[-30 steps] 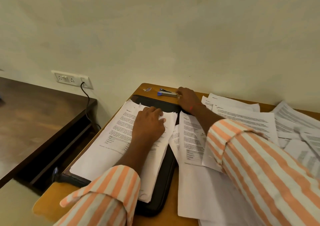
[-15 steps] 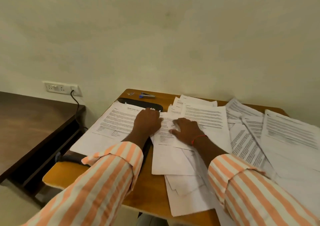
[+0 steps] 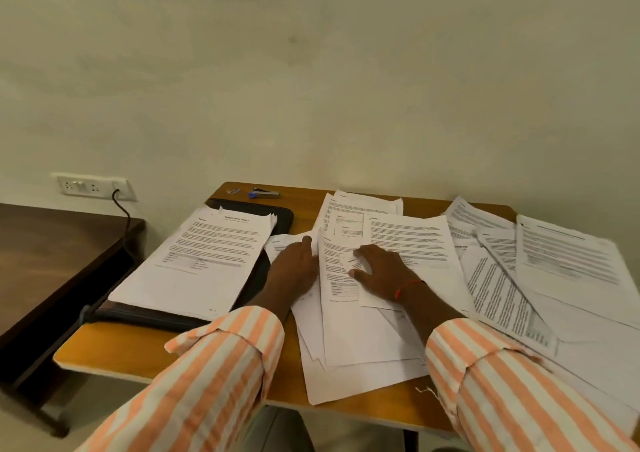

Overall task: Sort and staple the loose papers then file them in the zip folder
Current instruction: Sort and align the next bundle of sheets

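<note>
Sorting the middle heap of loose papers (image 3: 408, 240) with both hands, by the look of it: right hand (image 3: 384, 271) pressed flat on the top sheets, fingers spread apart; left hand (image 3: 294, 271) laid on the sheets just beside it, fingers together and fairly straight, tips against a lifted page edge. Best done by pinning the heap under the right palm and peeling one page free with the left, checking the heading before moving anything. Worth squaring each set edge to edge before reaching for the stapler (image 3: 265, 193), parked at the far edge of the desk (image 3: 138, 344), well apart from both hands. Sorted stack (image 3: 207, 254) resting on the black zip folder (image 3: 280, 216) at the left; needs lifting off before any filing. More sheets (image 3: 568, 257) fanned and overlapping across the right side, a few at the near desk edge, so probably quick to slide if nudged.

Hidden: the left thumb, most of the folder and its zip under the stack, the lower pages of every pile. Print too small to read; small glinting item (image 3: 232, 191) beside the stapler impossible to name.
</note>
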Demonstrator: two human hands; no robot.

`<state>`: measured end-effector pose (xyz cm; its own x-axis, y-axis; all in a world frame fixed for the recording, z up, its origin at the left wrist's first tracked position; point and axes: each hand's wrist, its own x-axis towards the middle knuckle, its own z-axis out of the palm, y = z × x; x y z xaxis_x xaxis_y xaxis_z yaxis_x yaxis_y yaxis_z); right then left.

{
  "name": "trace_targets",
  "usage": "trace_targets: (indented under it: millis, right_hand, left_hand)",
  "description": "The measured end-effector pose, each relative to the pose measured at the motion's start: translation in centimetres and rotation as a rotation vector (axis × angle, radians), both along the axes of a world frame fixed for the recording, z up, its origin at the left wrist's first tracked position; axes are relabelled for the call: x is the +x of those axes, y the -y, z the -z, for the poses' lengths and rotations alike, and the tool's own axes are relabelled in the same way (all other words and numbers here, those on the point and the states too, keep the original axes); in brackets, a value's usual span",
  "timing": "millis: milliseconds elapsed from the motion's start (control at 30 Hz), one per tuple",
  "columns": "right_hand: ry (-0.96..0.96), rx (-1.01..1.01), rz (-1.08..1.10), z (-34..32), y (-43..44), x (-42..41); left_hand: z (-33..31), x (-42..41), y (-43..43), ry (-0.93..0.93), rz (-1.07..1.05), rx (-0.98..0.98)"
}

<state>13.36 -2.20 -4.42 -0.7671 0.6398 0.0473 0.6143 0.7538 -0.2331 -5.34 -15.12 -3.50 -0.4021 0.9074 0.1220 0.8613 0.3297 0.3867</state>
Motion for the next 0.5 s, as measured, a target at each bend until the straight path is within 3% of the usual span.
trace_targets:
  millis: [167, 233, 333, 400, 500]
  right_hand:
    - [-0.106, -0.019, -0.007, 0.2, 0.4, 0.2]
    - [-0.148, -0.044, -0.007, 0.3, 0.4, 0.2]
    - [-0.374, -0.122, 0.056, 0.1, -0.2, 0.2]
    - [-0.479, -0.097, 0.145, -0.4, -1.0, 0.1]
    - [-0.284, -0.028, 0.196, -0.6, -1.4, 0.2]
  left_hand:
    - [0.5, -0.1, -1.5, 0.290, 0.046, 0.082]
    - [0.7, -0.6, -2.0, 0.323, -0.004, 0.148]
    - [0.4, -0.4, -2.2, 0.391, -0.217, 0.311]
    - [0.4, 0.5, -2.4, 0.415, -0.208, 0.300]
    - [1.3, 1.8, -2.5, 0.308, -0.069, 0.111]
